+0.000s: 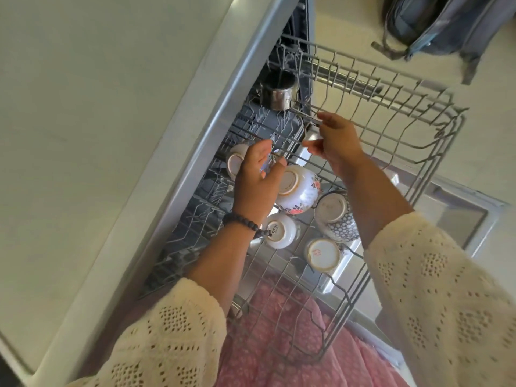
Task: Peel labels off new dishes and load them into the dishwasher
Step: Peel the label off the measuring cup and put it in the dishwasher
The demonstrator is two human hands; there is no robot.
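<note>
Here, floral cup beside left hand.

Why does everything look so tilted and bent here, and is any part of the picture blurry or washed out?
Head view: the wide lens curves the counter edge and rack; the whole frame is tilted. The left hand and right hand look slightly soft. Bright light falls on the cups; the steel pot shows glare.
</note>
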